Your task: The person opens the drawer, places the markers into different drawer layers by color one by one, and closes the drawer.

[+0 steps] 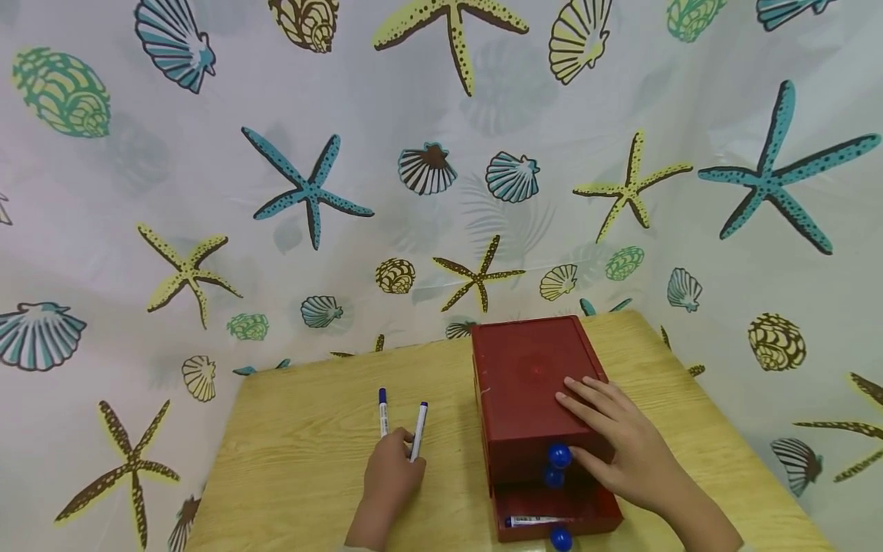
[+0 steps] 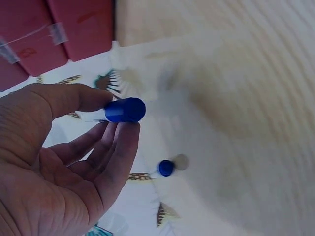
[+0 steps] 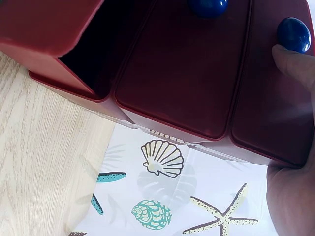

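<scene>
A red drawer box [image 1: 527, 383] with three blue knobs stands on the wooden table [image 1: 310, 460]. Its bottom drawer [image 1: 586, 510] is pulled out, and a white marker [image 1: 534, 521] lies inside. My right hand [image 1: 603, 433] rests flat on the box top, thumb [image 3: 295, 61] beside the top knob [image 1: 559, 456]. My left hand [image 1: 405, 448] pinches a white marker with a blue cap [image 1: 418, 429] between thumb and fingers; that cap [image 2: 125, 109] shows close in the left wrist view. A second blue-capped marker [image 1: 382, 410] lies on the table just left of it.
A sheet printed with starfish and shells [image 1: 310, 192] hangs behind the table and drapes around its edges. The table's left half holds only the two markers. The box [image 2: 49, 29] stands right of centre, near the back edge.
</scene>
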The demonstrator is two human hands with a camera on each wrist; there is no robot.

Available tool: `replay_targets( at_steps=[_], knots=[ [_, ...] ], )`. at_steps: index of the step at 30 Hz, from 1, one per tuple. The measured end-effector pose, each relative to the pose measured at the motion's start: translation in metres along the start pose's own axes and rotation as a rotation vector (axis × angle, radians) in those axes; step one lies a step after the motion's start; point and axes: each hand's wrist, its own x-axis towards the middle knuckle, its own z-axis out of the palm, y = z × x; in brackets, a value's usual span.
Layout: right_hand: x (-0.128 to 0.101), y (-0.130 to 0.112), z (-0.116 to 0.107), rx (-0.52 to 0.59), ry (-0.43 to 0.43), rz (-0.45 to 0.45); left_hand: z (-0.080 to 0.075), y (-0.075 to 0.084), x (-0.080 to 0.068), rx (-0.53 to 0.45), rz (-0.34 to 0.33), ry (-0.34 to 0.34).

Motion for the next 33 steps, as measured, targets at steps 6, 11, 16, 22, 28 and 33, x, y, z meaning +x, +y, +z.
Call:
replay_targets(
  at_steps=[6,11,16,22,28,33],
  knots=[
    [0.000,0.000,-0.001,0.000,-0.005,0.002,-0.009,0.015,-0.006,-0.032,0.045,-0.003],
    [0.001,0.000,-0.002,0.006,-0.008,0.011,-0.016,0.027,-0.011,-0.144,0.080,-0.040],
    [0.000,0.001,-0.001,-0.001,-0.004,0.006,-0.022,0.036,-0.015,-0.226,0.129,-0.063],
    [-0.001,0.002,-0.001,-0.007,-0.005,0.009,-0.025,0.041,-0.019,-0.260,0.211,-0.085],
    [0.000,0.000,-0.001,0.000,-0.004,0.008,-0.024,0.043,-0.022,-0.329,0.291,-0.165],
    [0.000,-0.001,-0.001,0.001,-0.003,0.007,-0.024,0.045,-0.025,-0.391,0.297,-0.198]
  ],
)
